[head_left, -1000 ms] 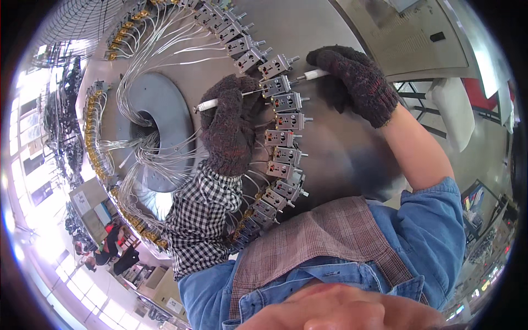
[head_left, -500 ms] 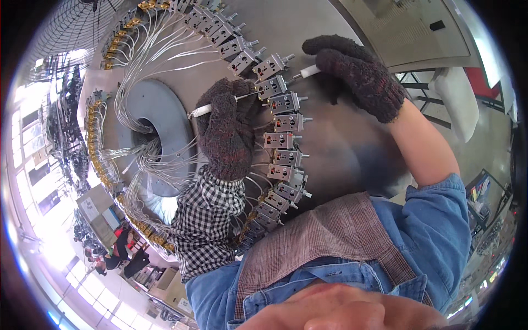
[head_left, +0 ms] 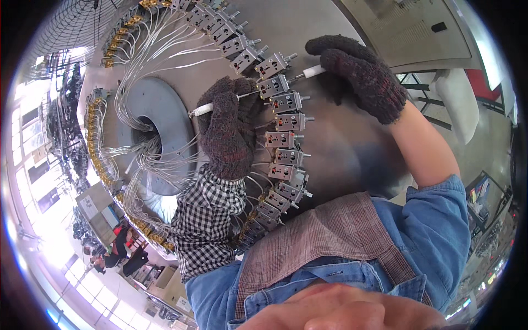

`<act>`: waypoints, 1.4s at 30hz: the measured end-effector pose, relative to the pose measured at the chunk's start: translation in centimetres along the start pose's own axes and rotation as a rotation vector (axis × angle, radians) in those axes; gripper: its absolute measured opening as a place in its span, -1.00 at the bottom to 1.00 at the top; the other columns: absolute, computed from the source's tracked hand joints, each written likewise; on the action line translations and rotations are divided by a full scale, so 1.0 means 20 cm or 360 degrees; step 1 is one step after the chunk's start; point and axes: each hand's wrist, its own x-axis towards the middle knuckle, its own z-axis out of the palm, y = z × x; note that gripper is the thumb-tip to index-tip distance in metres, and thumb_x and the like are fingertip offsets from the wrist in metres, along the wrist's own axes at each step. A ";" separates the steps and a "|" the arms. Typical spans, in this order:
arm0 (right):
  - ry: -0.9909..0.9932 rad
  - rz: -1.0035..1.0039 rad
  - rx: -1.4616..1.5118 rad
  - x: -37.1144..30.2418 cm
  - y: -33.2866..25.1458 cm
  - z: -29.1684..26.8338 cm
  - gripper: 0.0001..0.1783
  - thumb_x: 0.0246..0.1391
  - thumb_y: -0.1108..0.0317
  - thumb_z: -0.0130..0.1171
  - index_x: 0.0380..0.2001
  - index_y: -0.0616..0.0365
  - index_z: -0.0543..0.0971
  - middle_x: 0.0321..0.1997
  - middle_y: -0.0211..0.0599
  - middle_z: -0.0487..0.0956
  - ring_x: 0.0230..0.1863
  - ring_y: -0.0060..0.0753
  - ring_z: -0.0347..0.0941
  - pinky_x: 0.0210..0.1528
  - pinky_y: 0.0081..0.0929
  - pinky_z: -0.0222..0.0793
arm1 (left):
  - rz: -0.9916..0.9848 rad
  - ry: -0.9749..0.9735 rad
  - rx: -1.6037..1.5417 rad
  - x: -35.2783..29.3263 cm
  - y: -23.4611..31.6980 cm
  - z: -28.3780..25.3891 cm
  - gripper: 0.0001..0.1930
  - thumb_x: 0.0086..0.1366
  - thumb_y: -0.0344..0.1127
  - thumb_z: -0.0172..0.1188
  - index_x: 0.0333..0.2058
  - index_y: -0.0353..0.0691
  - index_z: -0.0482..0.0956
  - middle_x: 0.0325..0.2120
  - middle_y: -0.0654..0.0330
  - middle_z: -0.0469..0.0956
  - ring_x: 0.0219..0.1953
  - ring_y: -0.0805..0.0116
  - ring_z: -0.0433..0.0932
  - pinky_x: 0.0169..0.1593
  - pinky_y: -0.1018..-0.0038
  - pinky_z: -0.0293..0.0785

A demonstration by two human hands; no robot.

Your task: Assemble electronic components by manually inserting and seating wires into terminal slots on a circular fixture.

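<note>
My left hand point(head_left: 225, 132), in a dark knitted glove, is closed around a thin white-handled tool point(head_left: 203, 109) with a narrow metal shaft. Its tip reaches the inner side of a small metal-cased switch unit point(head_left: 273, 86). From the outer side, my right hand point(head_left: 363, 77), gloved alike, grips another white-handled tool point(head_left: 314, 71), whose metal end meets the stub shaft of that same unit. The gloves partly hide both handles. Several similar units point(head_left: 289, 122) stand in a curved row along the round metal table point(head_left: 346, 143).
A grey ring-shaped hub point(head_left: 184, 118) stands at the table's middle, with bundles of white wires point(head_left: 132, 77) running through it. Brass-coloured parts point(head_left: 94, 137) line the far left rim. A wire fan guard point(head_left: 71, 27) is at upper left, and a pale cabinet point(head_left: 418, 33) at upper right.
Both hands, with their tools, have shifted very slightly to the right along with the row of units. The grips look the same.
</note>
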 end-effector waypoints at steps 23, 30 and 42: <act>0.0280 0.0008 -0.0309 0.02 -0.03 0.07 -0.71 0.07 0.16 0.09 -0.24 0.09 0.56 -0.58 -0.39 0.47 -0.66 -0.62 0.36 -0.71 -0.63 0.26 | 0.0030 0.0029 0.0221 -0.01 0.01 0.02 -0.70 0.25 -0.18 0.12 -0.13 -0.22 0.40 -0.26 0.13 0.51 -0.22 0.21 0.52 -0.31 0.30 0.52; 0.0326 0.0215 -0.0281 0.01 -0.06 0.09 -0.72 0.07 0.13 0.08 -0.31 0.09 0.57 -0.65 -0.37 0.45 -0.78 -0.60 0.29 -0.82 -0.62 0.16 | 0.0069 0.0006 0.0233 0.00 -0.01 0.00 -0.71 0.26 -0.13 0.11 -0.18 -0.21 0.43 -0.30 0.15 0.51 -0.34 0.27 0.49 -0.42 0.40 0.43; 0.0145 0.0111 0.0073 -0.01 -0.01 0.04 -0.66 0.08 0.26 0.10 -0.08 0.12 0.49 -0.49 -0.35 0.52 -0.55 -0.62 0.42 -0.70 -0.65 0.23 | 0.0011 -0.0009 0.0264 0.01 -0.01 -0.03 -0.69 0.29 -0.07 0.04 -0.15 -0.17 0.43 -0.25 0.16 0.52 -0.25 0.23 0.52 -0.37 0.38 0.42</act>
